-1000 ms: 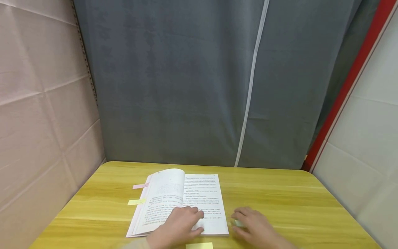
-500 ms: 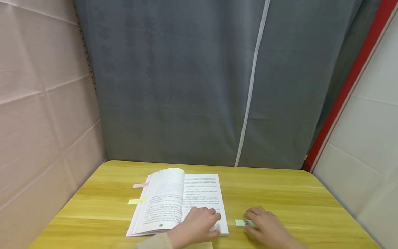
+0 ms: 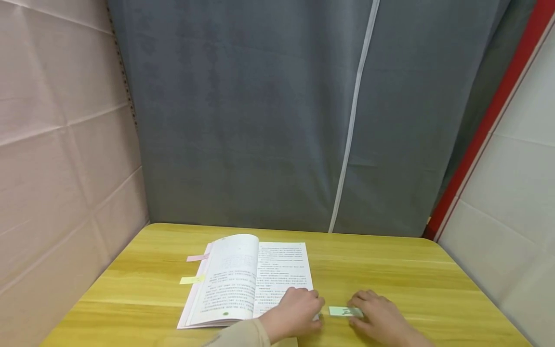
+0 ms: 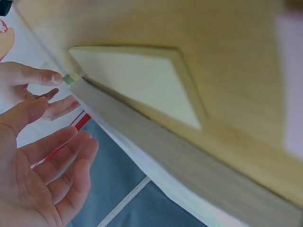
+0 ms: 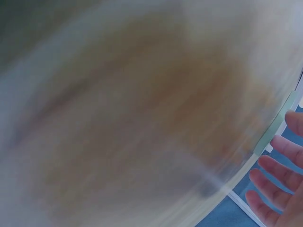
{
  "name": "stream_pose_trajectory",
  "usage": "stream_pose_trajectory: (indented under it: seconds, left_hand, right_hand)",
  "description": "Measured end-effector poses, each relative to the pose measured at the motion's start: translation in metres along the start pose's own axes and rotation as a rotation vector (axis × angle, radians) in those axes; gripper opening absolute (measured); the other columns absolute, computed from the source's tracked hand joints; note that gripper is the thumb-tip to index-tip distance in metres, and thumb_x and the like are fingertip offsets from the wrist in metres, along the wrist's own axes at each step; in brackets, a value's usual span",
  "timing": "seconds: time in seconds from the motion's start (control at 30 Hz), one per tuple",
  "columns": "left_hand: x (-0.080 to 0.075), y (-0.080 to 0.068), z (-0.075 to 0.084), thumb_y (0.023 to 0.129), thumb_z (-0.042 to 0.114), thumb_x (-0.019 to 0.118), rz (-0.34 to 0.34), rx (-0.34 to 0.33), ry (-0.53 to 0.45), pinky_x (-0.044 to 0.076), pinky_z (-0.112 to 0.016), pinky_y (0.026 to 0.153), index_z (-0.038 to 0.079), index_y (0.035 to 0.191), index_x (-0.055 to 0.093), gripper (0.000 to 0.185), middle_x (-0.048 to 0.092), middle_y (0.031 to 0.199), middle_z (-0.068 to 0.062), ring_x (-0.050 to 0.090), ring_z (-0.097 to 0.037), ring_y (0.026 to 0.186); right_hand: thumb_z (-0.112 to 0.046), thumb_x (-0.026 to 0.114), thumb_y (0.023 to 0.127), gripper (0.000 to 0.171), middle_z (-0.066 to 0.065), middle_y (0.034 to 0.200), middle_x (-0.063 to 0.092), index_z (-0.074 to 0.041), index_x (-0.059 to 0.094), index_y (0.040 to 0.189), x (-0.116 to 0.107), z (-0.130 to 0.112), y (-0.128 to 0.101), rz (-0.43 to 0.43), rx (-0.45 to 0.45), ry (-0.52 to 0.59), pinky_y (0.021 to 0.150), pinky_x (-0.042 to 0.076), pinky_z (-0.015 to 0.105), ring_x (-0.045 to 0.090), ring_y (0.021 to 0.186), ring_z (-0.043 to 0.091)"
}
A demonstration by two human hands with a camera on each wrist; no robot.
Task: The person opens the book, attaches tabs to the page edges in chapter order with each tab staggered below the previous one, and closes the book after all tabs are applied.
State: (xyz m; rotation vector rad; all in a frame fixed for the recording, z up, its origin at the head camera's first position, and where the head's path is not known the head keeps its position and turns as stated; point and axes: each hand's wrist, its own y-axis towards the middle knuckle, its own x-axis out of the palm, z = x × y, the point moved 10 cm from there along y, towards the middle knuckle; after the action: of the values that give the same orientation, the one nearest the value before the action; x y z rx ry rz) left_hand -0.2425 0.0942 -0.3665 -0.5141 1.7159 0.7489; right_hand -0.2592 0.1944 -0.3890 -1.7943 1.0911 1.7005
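A strip of green sticky notes [image 3: 339,311] with dark marks lies flat on the table, right of an open book [image 3: 230,289]. My right hand [image 3: 383,318] pinches its right end between thumb and fingers. In the right wrist view, the green strip [image 5: 274,126] meets the thumb and index fingertips. My left hand [image 3: 299,308] is over the lower right corner of the book, its fingers loosely bent toward the strip. Nothing shows in the left palm [image 4: 38,189] in the left wrist view. A pale yellow sticky pad [image 4: 137,80] lies in front of the book.
Pink [image 3: 197,258] and yellow [image 3: 192,280] tabs stick out from the book's left side. The wooden table [image 3: 381,265] ends at a grey curtain [image 3: 243,120]. Pale cloth walls stand left and right.
My left hand has moved right across the book's page toward the strip. My right hand has slid right, uncovering more of the green sticky notes. The book stays put.
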Motion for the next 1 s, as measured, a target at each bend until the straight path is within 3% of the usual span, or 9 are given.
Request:
stream_pose_trajectory:
  seconds: [0.4,1.0]
  left_hand:
    - [0.021,0.021,0.013,0.070,0.032,0.063,-0.061,-0.032,0.038,0.030,-0.025,0.041,0.020,0.066,0.058,0.014,0.040,0.064,0.007,0.040,-0.008,0.051]
    - [0.029,0.033,0.017,0.070,0.041,0.063,-0.051,-0.034,0.182,0.031,-0.024,0.043,0.023,0.071,0.059,0.019,0.044,0.063,0.007,0.041,-0.008,0.053]
  right_hand:
    - [-0.031,0.064,0.078,0.016,-0.010,0.090,0.053,-0.021,0.061,0.090,0.004,0.000,0.002,-0.018,-0.035,0.003,0.054,0.041,0.028,0.047,0.075,0.007]
    - [-0.027,0.066,0.076,0.014,-0.013,0.085,0.052,-0.020,0.063,0.087,0.004,0.000,0.006,-0.022,-0.026,-0.004,0.053,0.041,0.026,0.046,0.071,0.005]
